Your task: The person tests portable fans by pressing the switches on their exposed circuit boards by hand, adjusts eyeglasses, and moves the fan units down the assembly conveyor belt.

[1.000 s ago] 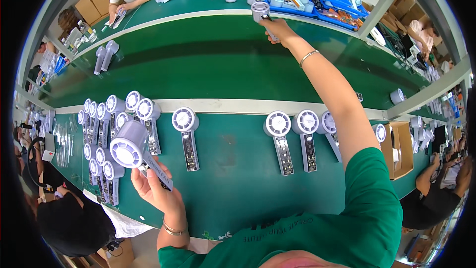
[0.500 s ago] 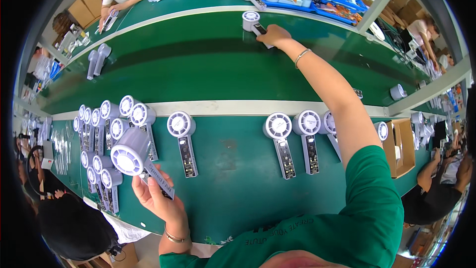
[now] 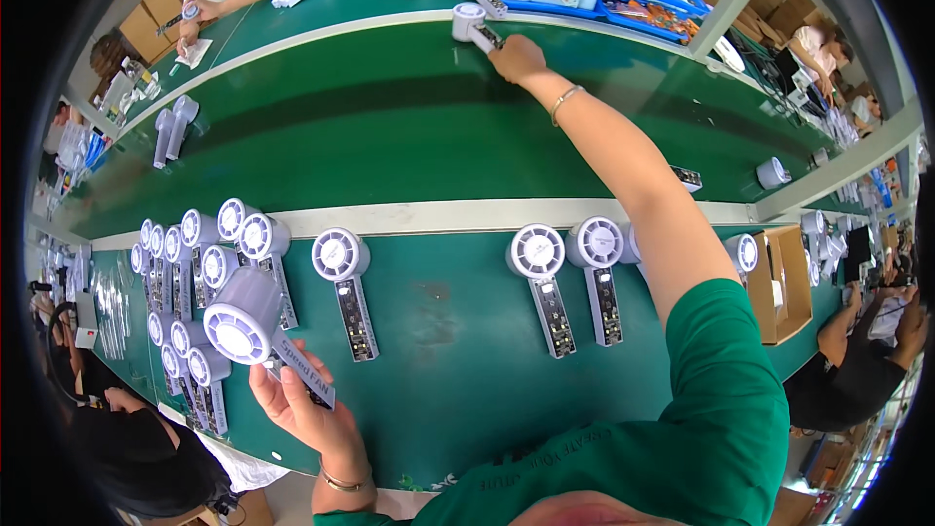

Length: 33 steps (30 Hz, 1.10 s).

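A lavender handheld fan (image 3: 243, 317) is grasped by its handle in the left hand (image 3: 304, 414) and held up over the left part of the near bench (image 3: 448, 419), its head angled toward the bench's left edge. A second handheld fan (image 3: 468, 23) is gripped near the end of its handle by the outstretched right hand (image 3: 518, 59), at the far edge of the glossy green strip (image 3: 390, 117) beyond the bench; whether its head rests on the white rail (image 3: 370, 31) there cannot be told. Toward the bench's left far corner, a cluster of fans (image 3: 199, 227) is laid out with circuit boards exposed in the handles. A single fan (image 3: 341, 253) is placed just right of the cluster, and more fans (image 3: 538, 251) are lined up farther right along the far edge, one partly hidden by the right arm. Near the right edge, an open cardboard box (image 3: 787, 282) is seen.
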Each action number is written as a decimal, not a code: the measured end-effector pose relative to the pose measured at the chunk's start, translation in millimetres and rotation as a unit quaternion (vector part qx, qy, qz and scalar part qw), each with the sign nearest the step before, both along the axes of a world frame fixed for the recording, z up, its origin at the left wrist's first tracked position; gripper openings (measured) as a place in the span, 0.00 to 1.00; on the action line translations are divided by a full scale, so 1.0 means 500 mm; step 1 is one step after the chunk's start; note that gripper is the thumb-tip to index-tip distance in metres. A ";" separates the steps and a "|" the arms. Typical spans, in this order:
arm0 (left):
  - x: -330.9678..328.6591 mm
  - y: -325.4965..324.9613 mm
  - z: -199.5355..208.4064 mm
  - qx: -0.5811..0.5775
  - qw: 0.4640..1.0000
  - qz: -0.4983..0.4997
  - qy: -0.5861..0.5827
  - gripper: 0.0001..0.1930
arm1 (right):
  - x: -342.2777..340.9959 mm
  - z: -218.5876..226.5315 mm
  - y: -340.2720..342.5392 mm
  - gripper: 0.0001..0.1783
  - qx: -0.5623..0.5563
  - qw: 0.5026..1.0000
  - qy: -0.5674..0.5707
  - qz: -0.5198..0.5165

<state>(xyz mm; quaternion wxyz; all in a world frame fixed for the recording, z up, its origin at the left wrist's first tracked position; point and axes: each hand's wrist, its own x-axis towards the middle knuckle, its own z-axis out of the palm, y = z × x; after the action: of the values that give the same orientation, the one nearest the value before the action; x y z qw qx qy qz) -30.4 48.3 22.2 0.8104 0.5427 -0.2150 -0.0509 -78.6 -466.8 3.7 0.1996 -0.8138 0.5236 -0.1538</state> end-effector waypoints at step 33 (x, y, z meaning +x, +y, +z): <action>-0.022 0.003 -0.002 0.063 0.998 -0.029 0.012 0.21 | 0.034 0.086 0.102 0.27 -0.165 0.947 0.032 0.273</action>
<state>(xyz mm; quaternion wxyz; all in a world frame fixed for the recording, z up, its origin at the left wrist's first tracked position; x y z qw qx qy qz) -41.2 50.1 21.4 0.7753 0.5853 -0.2178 -0.0944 -61.6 -416.0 46.6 0.0801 -0.9518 0.2547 -0.1510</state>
